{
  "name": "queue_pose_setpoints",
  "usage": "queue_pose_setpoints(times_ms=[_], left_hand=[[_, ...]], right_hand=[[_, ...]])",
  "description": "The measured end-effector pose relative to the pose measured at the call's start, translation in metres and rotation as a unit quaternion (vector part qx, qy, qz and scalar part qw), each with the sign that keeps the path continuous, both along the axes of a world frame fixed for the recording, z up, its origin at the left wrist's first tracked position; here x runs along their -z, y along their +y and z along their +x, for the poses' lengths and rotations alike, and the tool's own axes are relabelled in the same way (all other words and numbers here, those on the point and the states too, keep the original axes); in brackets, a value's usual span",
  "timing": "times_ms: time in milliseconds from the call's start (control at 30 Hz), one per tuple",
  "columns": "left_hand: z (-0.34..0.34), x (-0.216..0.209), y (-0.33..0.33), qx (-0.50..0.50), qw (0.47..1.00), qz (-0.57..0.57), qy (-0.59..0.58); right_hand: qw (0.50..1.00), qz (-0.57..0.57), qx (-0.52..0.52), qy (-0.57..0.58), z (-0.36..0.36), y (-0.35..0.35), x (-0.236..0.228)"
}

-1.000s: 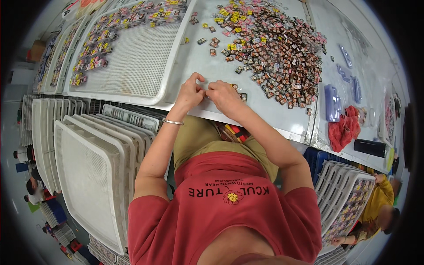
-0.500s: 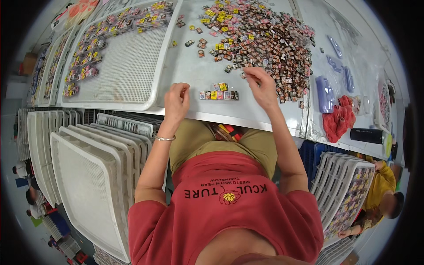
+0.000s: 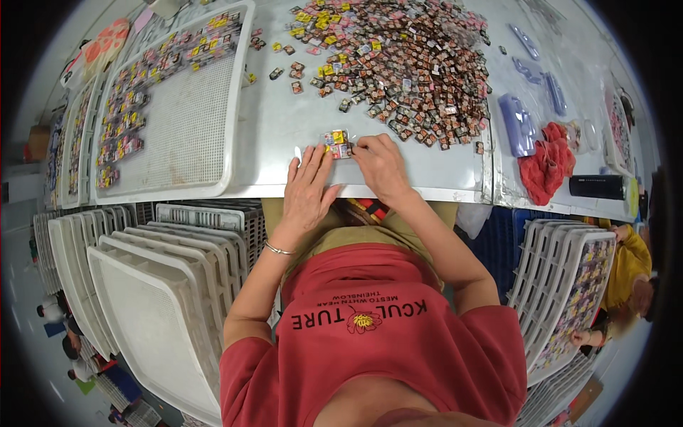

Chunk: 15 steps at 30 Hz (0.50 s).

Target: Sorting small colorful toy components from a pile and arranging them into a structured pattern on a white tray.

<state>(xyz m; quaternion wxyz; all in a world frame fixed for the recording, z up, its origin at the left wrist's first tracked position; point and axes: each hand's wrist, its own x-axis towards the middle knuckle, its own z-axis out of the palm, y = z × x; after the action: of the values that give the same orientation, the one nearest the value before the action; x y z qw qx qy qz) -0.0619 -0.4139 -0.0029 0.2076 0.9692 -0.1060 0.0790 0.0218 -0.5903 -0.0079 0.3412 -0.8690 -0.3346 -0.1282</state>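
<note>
A small cluster of printed blocks [image 3: 336,143], in yellow, pink, white and dark colours, lies on the table in front of me. My left hand [image 3: 307,186] is flat with its fingers stretched out, the fingertips at the cluster's lower left side and covering part of it. At the cluster's right end, my right hand [image 3: 382,169] has thumb and fingers pinched together. Whatever those fingertips hold is hidden. Beyond the hands spreads a large loose pile of similar little blocks [image 3: 420,78], mostly brown and dark, with yellow and pink ones toward its left.
Left of my hands is a white mesh tray [image 3: 192,128] with rows of block clusters. White trays [image 3: 142,320] stand stacked on edge below the table. To the right lie purple plastic pieces [image 3: 518,124], a red cloth [image 3: 546,167] and a black cylinder [image 3: 596,186]. A person in yellow [image 3: 633,263] works at right.
Both hands have come together onto the block cluster. My left hand has gone from curled to flat; my right has moved from the pile's edge to the cluster's right end. The view has shifted slightly.
</note>
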Motion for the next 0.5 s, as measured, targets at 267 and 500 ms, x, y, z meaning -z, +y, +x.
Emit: queue_pose_setpoints(times_ms=[267, 500], left_hand=[[0.0, 0.01, 0.005, -0.043, 0.996, -0.072, -0.024], [0.014, 0.009, -0.001, -0.035, 0.993, -0.072, -0.082]], right_hand=[[0.998, 0.043, -0.031, 0.018, 0.008, -0.016, 0.007], [0.99, -0.031, -0.13, 0.049, 0.043, 0.021, -0.014]])
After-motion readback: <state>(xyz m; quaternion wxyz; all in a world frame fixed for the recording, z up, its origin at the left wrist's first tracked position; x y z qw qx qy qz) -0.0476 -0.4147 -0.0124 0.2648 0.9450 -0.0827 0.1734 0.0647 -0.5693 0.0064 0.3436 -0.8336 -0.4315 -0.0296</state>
